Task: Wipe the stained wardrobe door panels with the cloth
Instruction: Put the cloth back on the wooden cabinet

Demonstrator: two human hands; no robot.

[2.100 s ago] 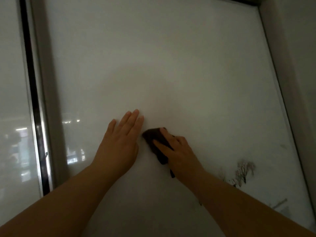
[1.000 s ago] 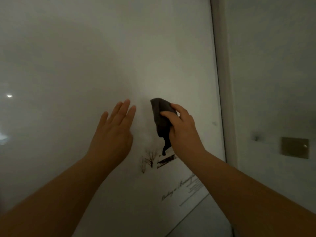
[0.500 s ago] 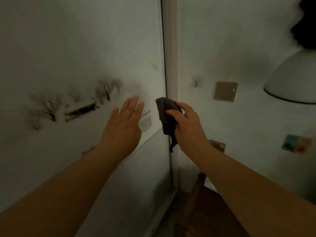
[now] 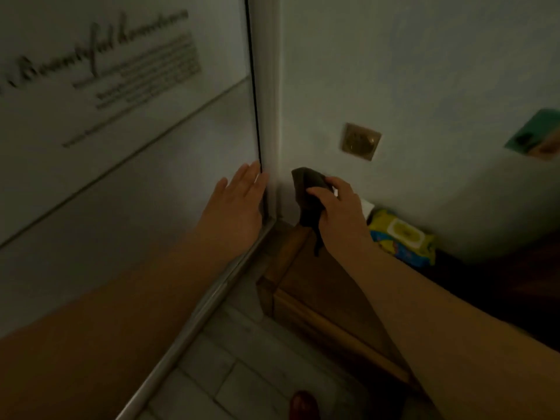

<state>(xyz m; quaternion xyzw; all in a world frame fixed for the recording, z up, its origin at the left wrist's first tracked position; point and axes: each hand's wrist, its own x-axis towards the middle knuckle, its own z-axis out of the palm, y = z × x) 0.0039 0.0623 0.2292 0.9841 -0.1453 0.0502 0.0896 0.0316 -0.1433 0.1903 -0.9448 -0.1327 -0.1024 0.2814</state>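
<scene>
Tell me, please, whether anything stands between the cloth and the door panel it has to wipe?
Only the left hand, open at the door panel's right edge. The cloth, in the right hand, is off the panel, before the wall.

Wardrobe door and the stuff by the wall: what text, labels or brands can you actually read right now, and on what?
Wardrobe door panel, large script line: blurred; one word looks like "Beautiful", not certain.
Small print block beneath it: too blurred to read.
Yellow wipes pack: label unreadable.
Green card on the wall: nothing legible.
</scene>
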